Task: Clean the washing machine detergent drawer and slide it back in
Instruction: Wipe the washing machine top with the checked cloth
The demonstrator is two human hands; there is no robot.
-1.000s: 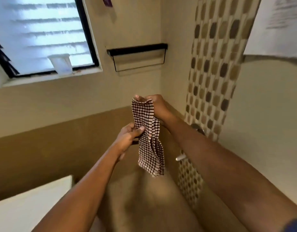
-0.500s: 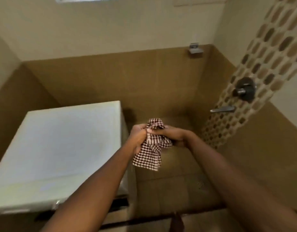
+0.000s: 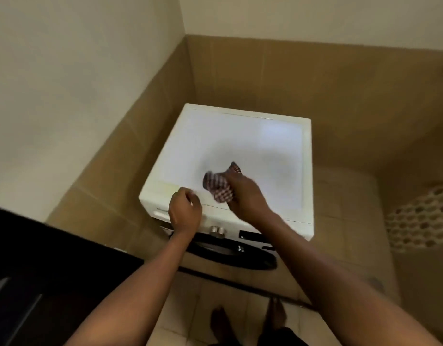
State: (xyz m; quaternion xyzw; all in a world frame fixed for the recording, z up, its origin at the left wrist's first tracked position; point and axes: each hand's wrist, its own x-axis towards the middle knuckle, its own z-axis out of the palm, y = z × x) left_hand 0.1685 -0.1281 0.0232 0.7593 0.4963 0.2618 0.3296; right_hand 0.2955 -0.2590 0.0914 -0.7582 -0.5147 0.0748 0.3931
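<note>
1. Up at the front left corner of the white washing machine (image 3: pixel 240 146) is where the detergent drawer (image 3: pixel 161 215) sits; only a white strip of its face shows, just beside the left hand; it looks pushed in flush, but the blur means I can't swear to it
2. left hand (image 3: pixel 185 212) hovers over that corner, fingers curled into a loose fist; nothing visible inside it
3. right hand (image 3: pixel 246 196) is clamped round a scrunched-up red-and-white checked cloth (image 3: pixel 219 187); the wad is over the lid near the front edge; touching or just above, can't tell
4. silver dial (image 3: pixel 216 231) on the front panel, just right of the left wrist; dark door (image 3: pixel 230 253) curves below it
5. machine is tucked into a corner of tan wall tiles (image 3: pixel 265 76); mosaic strip (image 3: pixel 420 216) far right; bare feet (image 3: pixel 220 318) on pale floor tiles
</note>
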